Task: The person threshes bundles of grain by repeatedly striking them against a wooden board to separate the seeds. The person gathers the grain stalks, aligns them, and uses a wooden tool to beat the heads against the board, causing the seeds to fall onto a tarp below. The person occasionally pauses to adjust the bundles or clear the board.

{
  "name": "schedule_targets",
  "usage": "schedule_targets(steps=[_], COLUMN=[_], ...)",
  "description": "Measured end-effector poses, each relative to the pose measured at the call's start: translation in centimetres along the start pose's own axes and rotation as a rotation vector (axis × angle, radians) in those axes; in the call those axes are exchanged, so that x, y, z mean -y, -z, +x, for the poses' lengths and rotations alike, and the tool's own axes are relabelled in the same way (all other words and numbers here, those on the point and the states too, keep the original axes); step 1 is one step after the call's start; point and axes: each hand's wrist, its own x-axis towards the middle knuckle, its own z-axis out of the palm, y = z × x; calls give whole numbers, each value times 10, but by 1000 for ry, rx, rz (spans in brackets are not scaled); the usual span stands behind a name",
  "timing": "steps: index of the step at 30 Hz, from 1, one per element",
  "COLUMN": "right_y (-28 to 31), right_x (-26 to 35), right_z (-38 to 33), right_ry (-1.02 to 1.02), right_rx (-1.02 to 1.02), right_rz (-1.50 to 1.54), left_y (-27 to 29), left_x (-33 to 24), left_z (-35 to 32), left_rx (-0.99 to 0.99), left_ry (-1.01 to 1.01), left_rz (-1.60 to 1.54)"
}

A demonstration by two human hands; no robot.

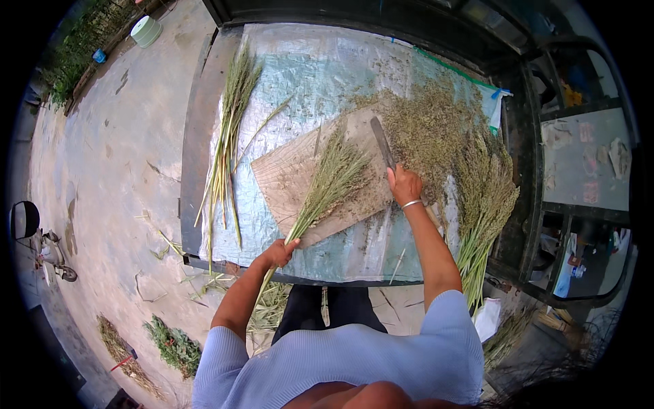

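**A:** Head view looking straight down, and the left hand has its grip clamped round the stalk end of a bundle of grassy stems, right at the near edge of the bench.

**B:** Feathery seed heads on that bundle, fanned across a worn wooden board, pale and scuffed, lying at a slant on a crinkled silvery plastic sheet.

**A:** Right hand now: grip closed on the handle of a long dark knife, blade pointing away over the board's far corner. Thin metal bangle on that wrist, forearm stretched out straight.

**B:** Beyond the blade, a loose heap of fine chaffy seed. At the right edge, more uncut stalks hang over the bench.

**A:** And a second, stripped bunch of long green stems lies along the left side.
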Motion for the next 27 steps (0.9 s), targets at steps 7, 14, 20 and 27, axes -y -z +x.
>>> schedule_targets(steps=[7,14,20,27], right_y=[6,-44,-47,-32], right_x=[121,83,86,89], right_z=[-99,-75,-79,-66], right_ry=[566,225,193,218], right_rx=[19,171,222,184], right_rz=[312,253,232,288], left_y=[-18,-12,-58,-67], left_x=[-18,-17,-12,-3], left_z=[14,25,-8,0], left_rx=[107,289,-824,-773], left_ry=[-113,-112,-429,-230], left_rz=[66,-125,890,726])
